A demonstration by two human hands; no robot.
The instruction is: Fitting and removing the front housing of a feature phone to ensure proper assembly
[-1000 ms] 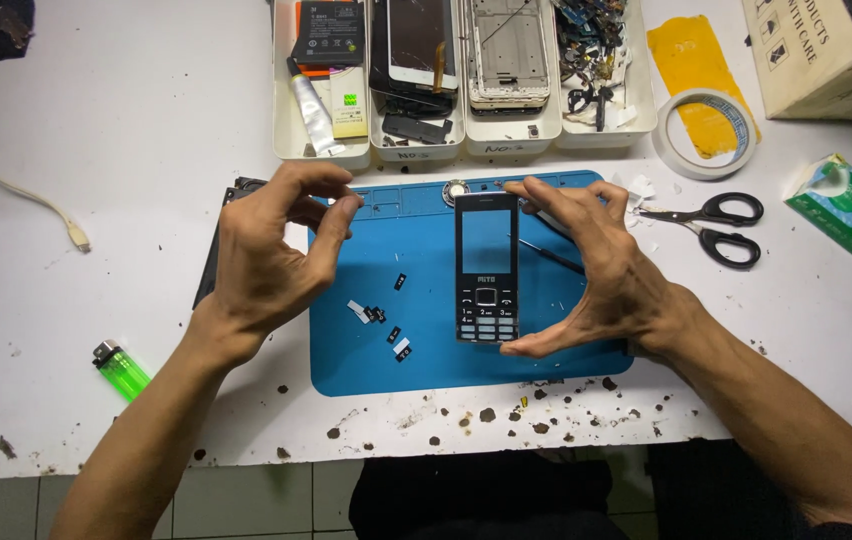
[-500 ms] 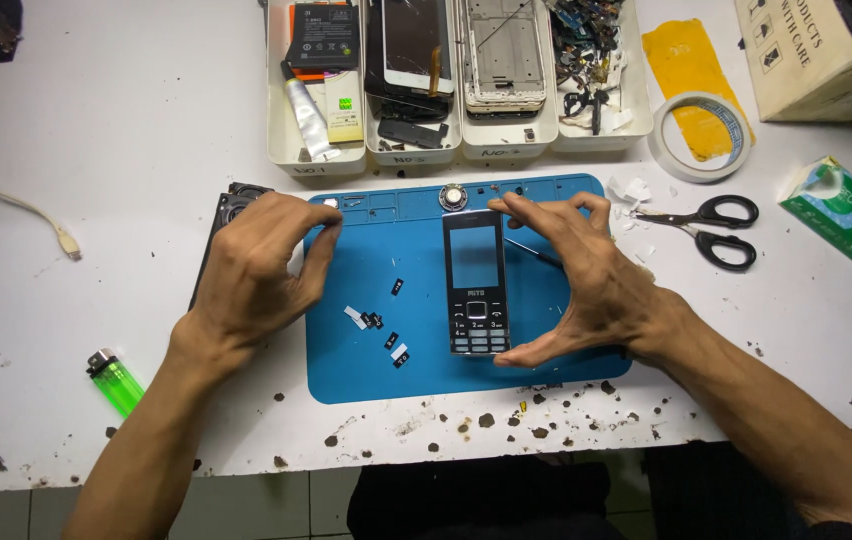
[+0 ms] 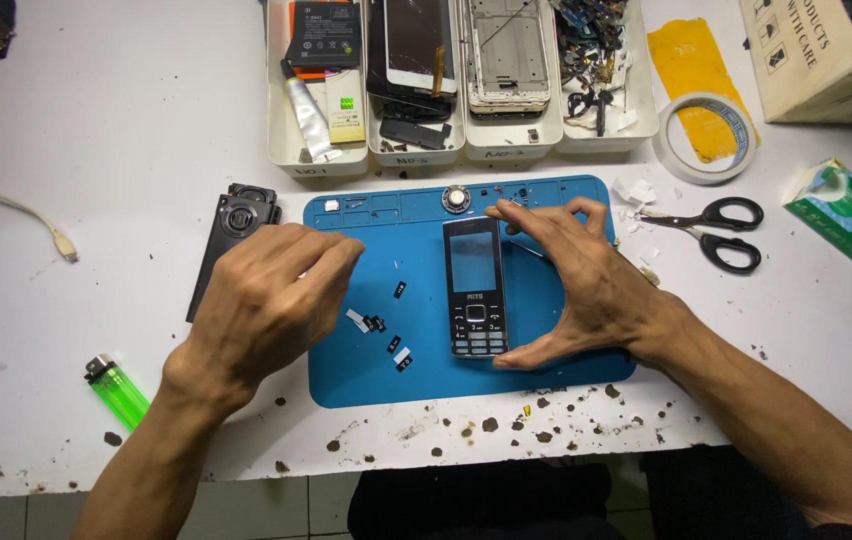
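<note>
A black keypad phone (image 3: 475, 286) lies face up on the blue work mat (image 3: 426, 385). My right hand (image 3: 586, 285) arches along its right side, with the index fingertip at the phone's top end and the thumb against its bottom corner. My left hand (image 3: 266, 300) hovers over the mat's left edge. Its fingers are curled together, and nothing shows between them. Several tiny black and white parts (image 3: 378, 325) lie on the mat between that hand and the phone. A black speaker module (image 3: 236, 215) rests just beyond my left hand.
White trays (image 3: 318, 160) with phone parts, screens and frames line the back. Scissors (image 3: 721, 228), a tape roll (image 3: 706, 140), a green carton (image 3: 846, 215) and a cardboard box (image 3: 826, 55) sit to the right. A green lighter (image 3: 118, 390) and a white cable (image 3: 16, 212) lie to the left.
My left hand has dropped from the mat's top left corner toward its left edge, fingers curling in. My right hand stays around the phone.
</note>
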